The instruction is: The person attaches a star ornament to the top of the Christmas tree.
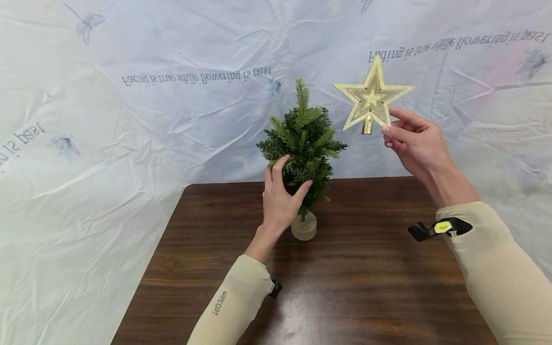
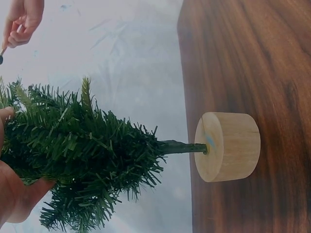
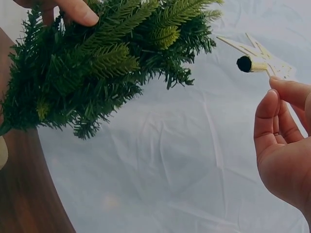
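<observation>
A small artificial Christmas tree point(image 1: 304, 139) stands upright on a round wooden base point(image 2: 228, 147) on the table. My left hand point(image 1: 278, 196) grips the tree from the front left, thumb on one side and fingers on the other, among the lower branches. In my right hand point(image 1: 418, 139) is a gold star tree topper point(image 1: 372, 96), pinched by one lower point between thumb and fingers. The star is raised to the right of the treetop, apart from it, with its short tube pointing down. The right wrist view shows the tube's dark open end point(image 3: 244, 63).
The dark brown wooden table point(image 1: 366, 268) reaches to a wrinkled pale cloth backdrop point(image 1: 207, 124) printed with lettering and flowers. A black strap point(image 1: 435, 230) is around the right sleeve at the wrist.
</observation>
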A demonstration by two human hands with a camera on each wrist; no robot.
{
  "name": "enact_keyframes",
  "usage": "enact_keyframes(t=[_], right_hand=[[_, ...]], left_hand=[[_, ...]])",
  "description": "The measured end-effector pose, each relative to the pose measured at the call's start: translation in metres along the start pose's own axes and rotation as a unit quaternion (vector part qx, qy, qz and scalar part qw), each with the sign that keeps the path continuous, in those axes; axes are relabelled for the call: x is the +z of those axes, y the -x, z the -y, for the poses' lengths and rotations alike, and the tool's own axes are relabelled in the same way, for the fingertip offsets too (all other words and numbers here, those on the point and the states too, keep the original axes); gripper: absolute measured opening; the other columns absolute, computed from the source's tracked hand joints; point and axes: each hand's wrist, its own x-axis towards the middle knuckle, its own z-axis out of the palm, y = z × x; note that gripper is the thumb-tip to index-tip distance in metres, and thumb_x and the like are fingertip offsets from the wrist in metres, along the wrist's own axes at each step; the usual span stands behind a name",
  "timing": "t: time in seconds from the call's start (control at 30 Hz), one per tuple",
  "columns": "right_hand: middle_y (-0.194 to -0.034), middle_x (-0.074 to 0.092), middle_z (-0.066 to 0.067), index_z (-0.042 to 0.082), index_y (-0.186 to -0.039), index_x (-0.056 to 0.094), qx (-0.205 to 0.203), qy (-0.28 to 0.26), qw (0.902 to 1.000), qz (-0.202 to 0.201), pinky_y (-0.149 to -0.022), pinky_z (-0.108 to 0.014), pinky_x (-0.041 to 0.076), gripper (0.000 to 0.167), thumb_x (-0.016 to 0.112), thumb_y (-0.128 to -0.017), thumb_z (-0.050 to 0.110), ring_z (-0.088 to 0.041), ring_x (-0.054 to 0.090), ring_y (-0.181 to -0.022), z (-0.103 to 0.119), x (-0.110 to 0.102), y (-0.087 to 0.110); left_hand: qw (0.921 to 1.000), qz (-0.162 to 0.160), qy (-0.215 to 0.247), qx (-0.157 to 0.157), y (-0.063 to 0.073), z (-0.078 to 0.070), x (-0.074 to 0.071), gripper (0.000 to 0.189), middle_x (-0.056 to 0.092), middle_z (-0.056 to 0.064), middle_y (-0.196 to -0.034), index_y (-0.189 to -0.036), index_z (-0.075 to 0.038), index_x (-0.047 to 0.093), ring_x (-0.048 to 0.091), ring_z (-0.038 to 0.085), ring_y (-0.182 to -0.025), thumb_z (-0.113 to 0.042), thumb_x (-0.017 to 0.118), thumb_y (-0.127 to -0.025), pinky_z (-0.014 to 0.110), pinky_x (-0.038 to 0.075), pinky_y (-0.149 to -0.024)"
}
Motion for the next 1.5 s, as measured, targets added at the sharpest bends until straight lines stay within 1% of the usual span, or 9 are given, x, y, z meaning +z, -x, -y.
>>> enact_keyframes(t=[0.13,0.27,0.37,0.57,0.73,0.8,0.93,1.07,1.5], right_hand=[[-0.078,0.071,-0.014,0.000,-0.121,0.078,-0.005,0.001,1.0000,0.006,-0.057,-0.027,0.055,0.045,0.069,-0.086,-0.026,-0.022,0.064,-0.060,0.000,0.007,-0.003],[-0.079,0.070,-0.014,-0.001,-0.121,0.078,-0.009,-0.005,0.9999,0.012,-0.057,-0.027,0.054,0.046,0.068,-0.085,-0.027,-0.022,0.065,-0.061,0.001,0.014,-0.005],[-0.079,0.070,-0.014,-0.001,-0.122,0.078,-0.012,-0.006,0.9998,0.015,-0.057,-0.027,0.054,0.046,0.068,-0.085,-0.028,-0.023,0.064,-0.062,0.002,0.018,-0.007],[-0.078,0.071,-0.015,-0.001,-0.122,0.078,-0.009,-0.006,0.9998,0.015,-0.057,-0.028,0.055,0.047,0.069,-0.084,-0.028,-0.023,0.065,-0.062,0.004,0.026,-0.010],[-0.079,0.071,-0.015,-0.001,-0.122,0.078,-0.006,-0.013,0.9996,0.025,-0.058,-0.028,0.054,0.047,0.069,-0.085,-0.028,-0.023,0.066,-0.063,0.005,0.034,-0.012],[-0.079,0.072,-0.016,-0.001,-0.122,0.078,-0.007,-0.016,0.9994,0.030,-0.057,-0.028,0.054,0.046,0.069,-0.085,-0.028,-0.023,0.066,-0.064,0.005,0.037,-0.013],[-0.080,0.072,-0.016,-0.002,-0.122,0.078,-0.010,-0.017,0.9992,0.036,-0.057,-0.028,0.054,0.046,0.069,-0.084,-0.028,-0.023,0.066,-0.063,0.006,0.044,-0.015],[-0.080,0.072,-0.016,-0.002,-0.122,0.078,-0.012,-0.012,0.9992,0.037,-0.057,-0.028,0.054,0.046,0.070,-0.084,-0.027,-0.023,0.066,-0.063,0.007,0.049,-0.016],[-0.081,0.072,-0.017,-0.003,-0.123,0.077,-0.013,-0.015,0.9982,0.056,-0.057,-0.028,0.053,0.045,0.069,-0.085,-0.027,-0.024,0.064,-0.064,0.013,0.067,-0.020]], left_hand=[[1.0000,0.000,0.001,0.002,0.000,-0.001,0.000,0.075,0.041,0.021,-0.153,-0.160,-0.027,0.034,0.047,0.028,-0.059,-0.041,0.076,-0.099,0.046,0.045,-0.061],[1.0000,0.002,0.000,0.003,0.000,-0.001,-0.001,0.076,0.041,0.021,-0.154,-0.160,-0.027,0.034,0.054,0.033,-0.067,-0.040,0.076,-0.099,0.054,0.051,-0.068],[1.0000,0.003,-0.001,0.005,0.000,-0.002,-0.001,0.076,0.041,0.022,-0.154,-0.160,-0.026,0.035,0.058,0.037,-0.075,-0.039,0.077,-0.098,0.059,0.053,-0.074],[1.0000,0.000,-0.002,0.008,0.000,-0.003,-0.001,0.075,0.041,0.022,-0.153,-0.160,-0.026,0.035,0.061,0.040,-0.082,-0.038,0.076,-0.099,0.062,0.054,-0.077],[0.9999,-0.001,-0.006,0.008,0.000,-0.001,0.000,0.075,0.042,0.021,-0.153,-0.159,-0.026,0.035,0.061,0.040,-0.084,-0.038,0.077,-0.098,0.062,0.054,-0.078],[0.9999,-0.002,-0.007,0.009,0.000,-0.001,0.001,0.075,0.042,0.021,-0.152,-0.159,-0.025,0.035,0.060,0.039,-0.082,-0.038,0.077,-0.098,0.060,0.054,-0.076],[0.9999,-0.003,-0.006,0.011,0.001,0.000,0.001,0.075,0.042,0.021,-0.152,-0.159,-0.023,0.036,0.055,0.034,-0.071,-0.038,0.077,-0.098,0.054,0.052,-0.068],[0.9999,-0.004,-0.004,0.010,0.002,-0.001,0.000,0.075,0.042,0.022,-0.153,-0.159,-0.023,0.036,0.050,0.030,-0.062,-0.038,0.077,-0.099,0.051,0.049,-0.064],[0.9999,-0.005,-0.008,0.012,0.001,0.000,-0.001,0.075,0.041,0.021,-0.153,-0.159,-0.024,0.035,0.049,0.028,-0.061,-0.039,0.076,-0.099,0.049,0.048,-0.064]])
